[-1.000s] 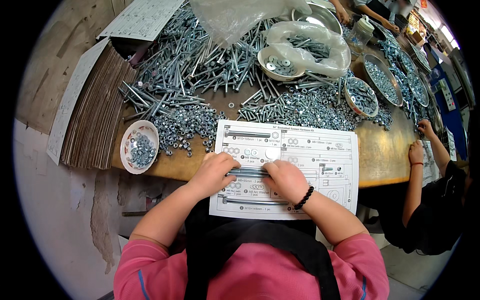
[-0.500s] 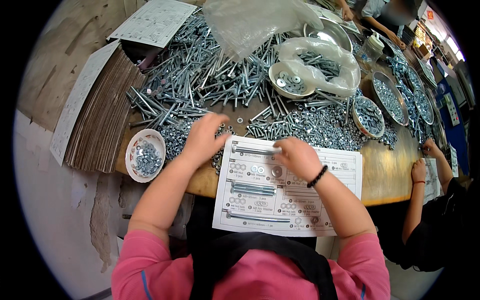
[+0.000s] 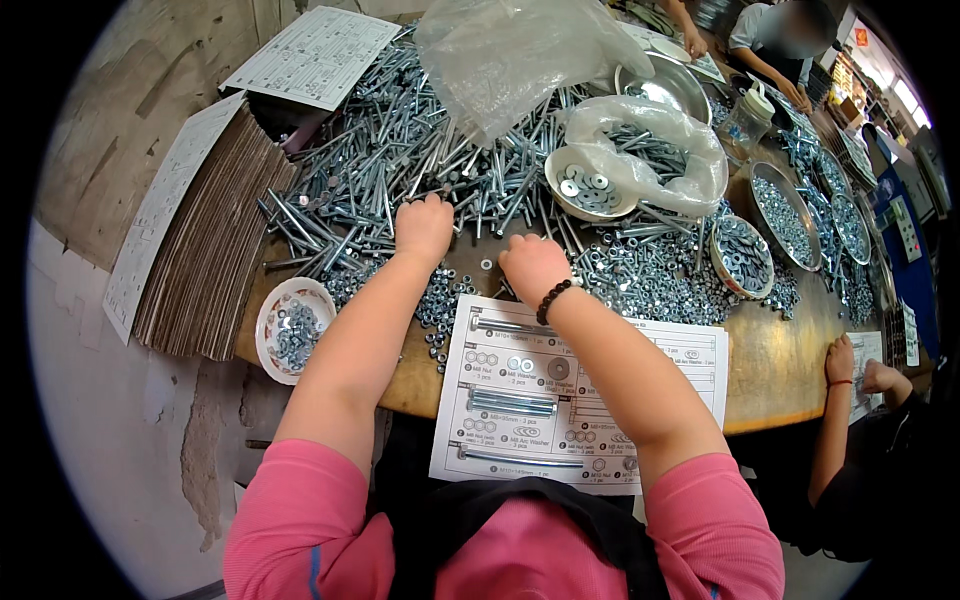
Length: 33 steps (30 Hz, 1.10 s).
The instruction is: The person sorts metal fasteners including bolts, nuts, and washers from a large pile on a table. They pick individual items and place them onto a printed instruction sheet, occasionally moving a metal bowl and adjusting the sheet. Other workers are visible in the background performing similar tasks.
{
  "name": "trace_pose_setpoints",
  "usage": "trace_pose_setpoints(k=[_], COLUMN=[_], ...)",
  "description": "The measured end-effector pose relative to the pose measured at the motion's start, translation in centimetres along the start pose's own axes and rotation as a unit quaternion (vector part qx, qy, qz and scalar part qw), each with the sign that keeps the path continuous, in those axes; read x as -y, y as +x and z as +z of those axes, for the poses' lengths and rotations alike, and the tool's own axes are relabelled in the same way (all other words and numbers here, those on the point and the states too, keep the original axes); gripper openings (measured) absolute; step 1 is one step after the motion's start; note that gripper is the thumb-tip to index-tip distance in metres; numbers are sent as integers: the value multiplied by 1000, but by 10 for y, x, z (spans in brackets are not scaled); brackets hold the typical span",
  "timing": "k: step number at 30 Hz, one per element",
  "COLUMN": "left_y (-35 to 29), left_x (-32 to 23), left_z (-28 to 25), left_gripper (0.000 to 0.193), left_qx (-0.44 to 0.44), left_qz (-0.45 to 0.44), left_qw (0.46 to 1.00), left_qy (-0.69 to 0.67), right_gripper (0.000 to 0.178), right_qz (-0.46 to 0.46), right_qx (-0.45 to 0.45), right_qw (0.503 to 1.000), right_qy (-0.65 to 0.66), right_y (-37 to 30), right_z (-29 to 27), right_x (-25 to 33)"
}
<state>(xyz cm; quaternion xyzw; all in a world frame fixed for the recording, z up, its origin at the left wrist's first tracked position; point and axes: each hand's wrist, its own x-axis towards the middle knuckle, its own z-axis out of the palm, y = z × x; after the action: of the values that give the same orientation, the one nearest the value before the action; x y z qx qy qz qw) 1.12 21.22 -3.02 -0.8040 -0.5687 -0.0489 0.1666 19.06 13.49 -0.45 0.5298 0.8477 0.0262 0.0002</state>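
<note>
Worn on the head, as left of two side-by-side fisheyes. Set above the near edge of the printed sheet (image 3: 565, 410), upright, unmirrored. Tilted down and forward across the tabletop (image 3: 775, 365). Near to the sheet, yet wide enough to include pink sleeves (image 3: 305, 520) on its near side and a brown stack (image 3: 205, 240) well to its left.

The bolts (image 3: 385, 140) are silver, the sheet (image 3: 590, 405) black-printed white, the sleeves (image 3: 305, 495) pink.

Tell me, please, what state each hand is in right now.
Left hand: curled at the long bolts; whether it holds any cannot be told.
Right hand: curled beside the short bolts; its grip cannot be told.
</note>
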Motion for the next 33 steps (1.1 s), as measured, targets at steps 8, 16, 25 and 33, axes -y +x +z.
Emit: trace_pose_setpoints(k=[8,16,25,33], left_y=[-20,-56,-135,-161], left_x=[16,-33,-170,-188], left_z=[-22,-108,-125,-109], left_gripper=[16,28,13,22], left_qx=[-170,-30,97,-6], left_qz=[76,134,284,373], left_qw=[969,944,883,857], left_qy=[-163,-301,-360,-355], right_gripper=[16,13,19,12], right_qz=[19,138,196,76], right_qx=[-242,-303,-120,-90], right_qw=[926,641,895,945], right_qy=[288,691,382,304], right_y=[-9,-95,-215,-221], right_z=[-2,-51,-43,-12], right_x=[-34,-53,-70,-30])
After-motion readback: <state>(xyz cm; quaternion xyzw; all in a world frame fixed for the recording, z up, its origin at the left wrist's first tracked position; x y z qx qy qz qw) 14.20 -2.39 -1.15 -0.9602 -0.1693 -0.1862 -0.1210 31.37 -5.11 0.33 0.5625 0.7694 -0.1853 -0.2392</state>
